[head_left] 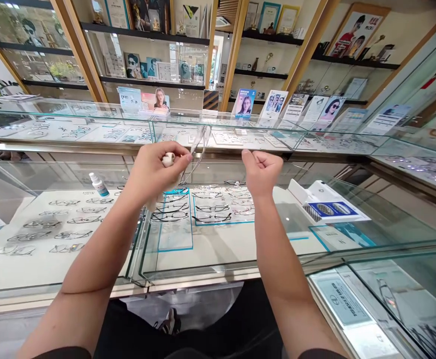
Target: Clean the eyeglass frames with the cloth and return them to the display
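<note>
My left hand point(158, 172) is closed, pinching a pair of clear-framed eyeglasses point(200, 149) between thumb and fingers. A crumpled whitish cloth point(168, 159) bulges from the same grip, and part of it hangs below the palm. To the right, apart from the glasses, my right hand point(263, 172) is curled into a fist; the inside of its fingers is hidden. Both hands are above a glass display case point(218, 254). Under them, rows of eyeglasses point(212, 213) lie on a blue-edged clear tray point(176, 244).
A white spray bottle point(98, 185) stands on the left of the counter, near more eyeglasses point(34, 234). An open white box point(324, 199) lies at the right. Behind runs a second glass case point(113, 130) with upright cards point(244, 103). My legs are close to the front edge.
</note>
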A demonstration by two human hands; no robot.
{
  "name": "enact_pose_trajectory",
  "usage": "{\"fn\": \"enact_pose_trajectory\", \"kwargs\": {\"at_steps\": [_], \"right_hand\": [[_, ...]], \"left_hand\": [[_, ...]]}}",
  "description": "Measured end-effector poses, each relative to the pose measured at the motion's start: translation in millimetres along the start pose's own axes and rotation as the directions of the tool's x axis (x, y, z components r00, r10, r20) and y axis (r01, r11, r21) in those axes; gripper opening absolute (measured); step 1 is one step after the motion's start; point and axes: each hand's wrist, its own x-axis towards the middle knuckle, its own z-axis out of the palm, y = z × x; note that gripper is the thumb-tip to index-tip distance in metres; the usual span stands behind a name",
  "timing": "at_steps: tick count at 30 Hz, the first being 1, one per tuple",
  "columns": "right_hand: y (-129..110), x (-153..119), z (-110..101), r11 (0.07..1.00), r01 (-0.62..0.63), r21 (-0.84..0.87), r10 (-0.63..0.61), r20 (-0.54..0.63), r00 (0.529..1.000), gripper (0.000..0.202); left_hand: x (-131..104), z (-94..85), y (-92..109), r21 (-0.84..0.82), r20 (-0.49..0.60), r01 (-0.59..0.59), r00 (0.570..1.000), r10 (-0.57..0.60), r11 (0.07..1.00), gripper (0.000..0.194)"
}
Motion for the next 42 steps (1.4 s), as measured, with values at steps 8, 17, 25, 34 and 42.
{"fn": "enact_pose_trajectory", "kwargs": {"at_steps": [8,17,25,34,42], "right_hand": [[98,-18,-28,0.961,-0.240,-0.139,0.226,-0.114,0.968,0.062],[114,-22,-33,0.919,-0.296,-0.260,0.296,-0.041,0.954,0.053],[118,-20,-34,0.907,-0.306,-0.291,0.318,-0.005,0.948,0.053],[115,-20,-33,0.910,-0.302,-0.283,0.319,0.017,0.948,0.053],[115,-20,-33,0.905,-0.296,-0.305,0.321,0.034,0.946,0.052]], "left_hand": [[28,52.5,-1,0.431,0.525,-0.236,0.850,-0.030,0.871,0.019],[39,131.4,-43,0.597,0.744,-0.386,0.595,-0.305,0.703,0.038],[32,165.4,-67,0.624,0.756,-0.428,0.545,-0.364,0.654,0.035],[31,176.3,-80,0.653,0.738,-0.424,0.542,-0.402,0.627,0.036],[32,179.2,-85,0.658,0.730,-0.397,0.543,-0.414,0.639,0.036]]}}
